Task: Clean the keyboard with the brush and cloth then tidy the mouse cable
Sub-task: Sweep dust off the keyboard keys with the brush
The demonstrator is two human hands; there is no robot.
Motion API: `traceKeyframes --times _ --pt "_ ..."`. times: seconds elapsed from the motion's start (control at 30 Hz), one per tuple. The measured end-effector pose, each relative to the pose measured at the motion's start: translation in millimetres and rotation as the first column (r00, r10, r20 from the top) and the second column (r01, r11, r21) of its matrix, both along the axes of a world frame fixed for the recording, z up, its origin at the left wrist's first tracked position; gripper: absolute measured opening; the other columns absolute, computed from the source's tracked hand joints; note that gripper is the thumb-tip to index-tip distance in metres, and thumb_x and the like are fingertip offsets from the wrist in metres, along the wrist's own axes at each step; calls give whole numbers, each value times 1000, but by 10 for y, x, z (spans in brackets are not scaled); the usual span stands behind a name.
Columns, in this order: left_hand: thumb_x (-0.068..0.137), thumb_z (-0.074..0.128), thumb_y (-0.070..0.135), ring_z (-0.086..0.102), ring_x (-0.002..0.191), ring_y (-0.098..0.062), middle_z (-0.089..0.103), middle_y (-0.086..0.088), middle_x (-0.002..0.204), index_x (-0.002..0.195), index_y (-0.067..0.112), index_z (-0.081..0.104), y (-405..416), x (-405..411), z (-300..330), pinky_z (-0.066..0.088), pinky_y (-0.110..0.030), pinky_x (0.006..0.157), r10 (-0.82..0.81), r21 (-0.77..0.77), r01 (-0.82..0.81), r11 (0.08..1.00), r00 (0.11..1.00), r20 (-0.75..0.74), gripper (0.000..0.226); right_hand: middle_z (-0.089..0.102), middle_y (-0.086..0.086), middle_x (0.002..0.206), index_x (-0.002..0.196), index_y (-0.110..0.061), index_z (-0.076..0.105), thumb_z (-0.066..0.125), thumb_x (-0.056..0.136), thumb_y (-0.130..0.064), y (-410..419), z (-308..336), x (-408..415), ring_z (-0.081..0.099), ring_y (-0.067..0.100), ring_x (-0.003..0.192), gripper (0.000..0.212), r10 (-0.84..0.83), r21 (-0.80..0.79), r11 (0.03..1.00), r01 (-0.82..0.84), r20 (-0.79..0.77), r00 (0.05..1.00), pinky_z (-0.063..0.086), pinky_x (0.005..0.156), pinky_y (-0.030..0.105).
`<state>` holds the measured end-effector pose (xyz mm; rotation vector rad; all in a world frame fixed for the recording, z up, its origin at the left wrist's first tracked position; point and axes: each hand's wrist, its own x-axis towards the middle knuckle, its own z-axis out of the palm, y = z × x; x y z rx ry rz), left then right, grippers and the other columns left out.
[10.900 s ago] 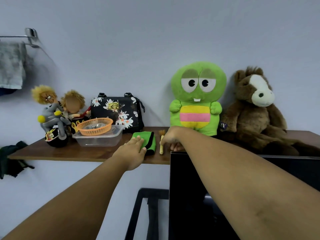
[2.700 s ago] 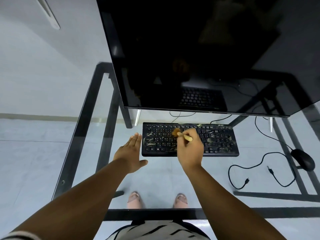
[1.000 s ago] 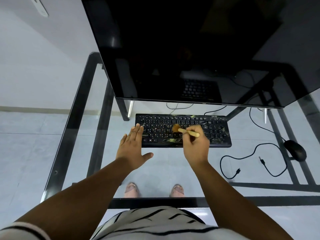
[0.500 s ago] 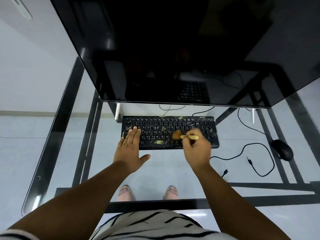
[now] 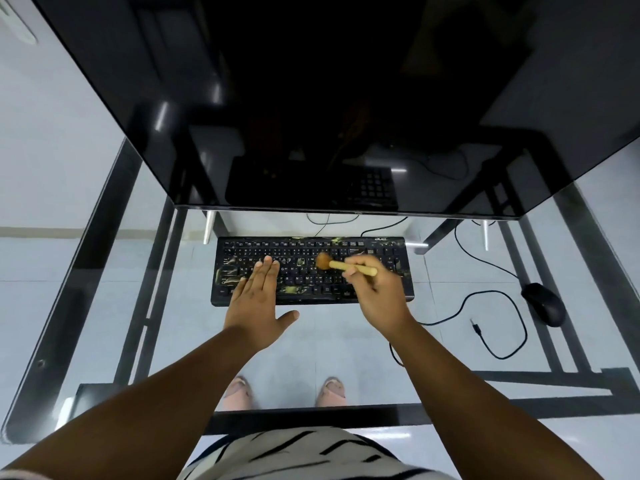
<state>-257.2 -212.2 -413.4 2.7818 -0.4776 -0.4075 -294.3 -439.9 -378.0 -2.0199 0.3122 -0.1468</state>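
**Brush on keys, left hand flat**

Right hand (image 5: 379, 299) pinches one brush (image 5: 341, 266) by its wooden handle, bristles down on the one keyboard (image 5: 311, 270) mid-board. Left hand (image 5: 258, 299), just left of the brush, lies flat with fingers straight on the keys, thumb spread. Right of the grip, well apart: one mouse (image 5: 543, 304), its cable (image 5: 498, 327) looped loose on the glass desk (image 5: 104, 271). Beyond the keyboard: one monitor (image 5: 311, 98).

Both forearms reached forward, bare. Left hand (image 5: 258, 299) lay flat, palm down, fingers straight and together, thumb splayed out to the right. Right hand (image 5: 379, 292) was curled, fingers and thumb pinching a brush (image 5: 341, 265) by its handle, bristles pointing left, wrist slightly bent.
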Motion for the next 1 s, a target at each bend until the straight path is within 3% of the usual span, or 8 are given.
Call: traceKeyframes --times 0.2,0.3,0.4,0.57,0.67,0.83,0.93,1.0 --pt "88 49 63 -5 150 -15 -7 2 164 156 17 -3 -123 -13 3 3 -37 120 15 -3 -15 1000 1000 4 96 69 -10 87 108 -20 68 60 93 -22 -187 -18 46 58 8 67 17 -81 -242 964 108 120 989 47 60 23" --pt "88 48 63 -5 150 -14 -7 3 164 156 18 -4 -154 -20 -4 3 -37 121 28 2 -28 1000 1000 -3 96 67 -13 87 114 -20 68 62 94 -20 -256 11 15 58 5 67 21 206 -168 967 -190 82 975 42 58 16" --pt "89 47 63 -6 150 -14 -7 3 164 155 17 -4 -183 -29 -11 3 -37 121 38 16 -38 999 999 1 96 65 -18 99 119 -26 66 60 94 -27 -336 -49 -25 59 -1 84 25 360 -271 897 -350 -16 933 42 72 14" --pt "89 47 63 -5 150 -14 -6 3 164 156 17 -2 -206 -28 -6 4 -37 121 57 4 -57 998 998 5 95 67 -13 100 117 -22 66 60 95 -21 -364 -103 -35 58 2 82 23 148 -185 975 -123 126 981 42 70 16" --pt "89 47 63 -5 150 -14 -6 3 164 156 18 -3 -206 -34 -12 4 -37 121 59 18 -59 998 998 6 95 68 -14 89 112 -22 69 61 94 -23 -257 -107 -99 60 6 69 20 199 -104 976 -192 61 978 43 59 18" --pt "88 49 64 -2 151 -15 -3 1 164 156 17 0 -221 -12 -22 6 -38 121 78 -7 -77 997 997 9 96 70 -8 89 109 -22 68 59 94 -22 -138 -141 -175 57 5 67 17 -39 -19 999 42 112 993 43 58 19" --pt "87 49 64 -1 151 -16 -2 1 164 156 17 1 -231 -23 -23 7 -38 120 76 -6 -76 997 997 17 96 70 -9 76 101 -27 70 62 92 -23 -81 -146 -228 57 9 57 12 68 -29 997 -68 21 997 44 49 29" --pt "87 49 64 -1 151 -16 -2 1 164 156 16 1 -231 -29 -21 8 -39 120 74 -6 -74 997 997 15 96 67 -10 68 93 -29 69 62 90 -18 -103 -153 -228 53 8 50 13 -95 -28 995 95 7 995 40 47 28"
